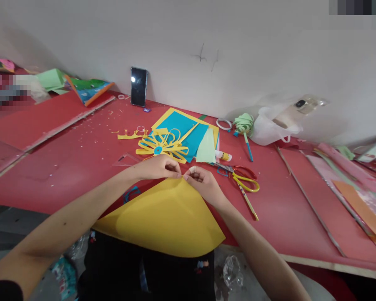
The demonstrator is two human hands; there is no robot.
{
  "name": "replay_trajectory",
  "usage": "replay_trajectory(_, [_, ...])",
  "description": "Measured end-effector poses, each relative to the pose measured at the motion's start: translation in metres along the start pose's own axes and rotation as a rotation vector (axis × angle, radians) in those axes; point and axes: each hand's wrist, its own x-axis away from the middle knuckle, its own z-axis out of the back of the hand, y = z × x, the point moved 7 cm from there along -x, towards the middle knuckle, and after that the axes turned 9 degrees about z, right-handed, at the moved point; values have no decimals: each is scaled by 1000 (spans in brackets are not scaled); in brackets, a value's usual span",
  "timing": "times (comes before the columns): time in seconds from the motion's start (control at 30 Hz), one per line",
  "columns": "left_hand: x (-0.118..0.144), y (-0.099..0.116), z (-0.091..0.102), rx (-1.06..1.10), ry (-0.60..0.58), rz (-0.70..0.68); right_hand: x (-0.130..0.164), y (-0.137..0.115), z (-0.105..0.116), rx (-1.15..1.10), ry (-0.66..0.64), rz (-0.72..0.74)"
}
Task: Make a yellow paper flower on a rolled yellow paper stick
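Note:
A large sheet of yellow paper (pixel 166 217) slants from the table's front edge down over my lap, its lower edge curved. My left hand (pixel 163 168) pinches its top corner from the left. Right beside it, my right hand (pixel 200 179) pinches the same corner, fingers curled. The two sets of fingertips nearly meet there. Just beyond my hands lies a flower of yellow paper loops (pixel 163 147) with a blue centre. Under it are blue and yellow paper sheets (pixel 183 123), with a pale green paper piece (pixel 207 146) on top.
Scissors (pixel 246 179), a pencil (pixel 249 205) and a glue stick (pixel 224 156) lie to the right. Behind stand a tape roll (pixel 224 124), a green paper flower (pixel 244 123) and a white plastic bag (pixel 269 127). A phone (pixel 139 87) leans on the wall. A triangle ruler (pixel 125 159) lies left.

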Motion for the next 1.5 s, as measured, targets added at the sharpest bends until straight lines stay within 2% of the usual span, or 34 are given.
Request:
replay_trajectory(0.2, [0, 3, 1, 4, 40, -2, -1, 1, 0, 26, -26, 22])
replay_trajectory(0.33, [1, 4, -1, 48, 22, 0, -1, -2, 0, 93, -62, 89])
replay_trajectory(0.53, [0, 1, -3, 102, 17, 34, -1, -4, 2, 162, -81, 104])
replay_trajectory(0.83, [3, 7, -3, -145, 43, 35, -1, -4, 0, 36, -133, 71])
replay_trajectory(1.1, [3, 9, -2, -88, 88, 6, -1, 0, 1, -33, -124, 7])
replay_trajectory(1.5, [1, 5, -2, -67, 118, 28, -2, 0, 5, 109, -93, 76])
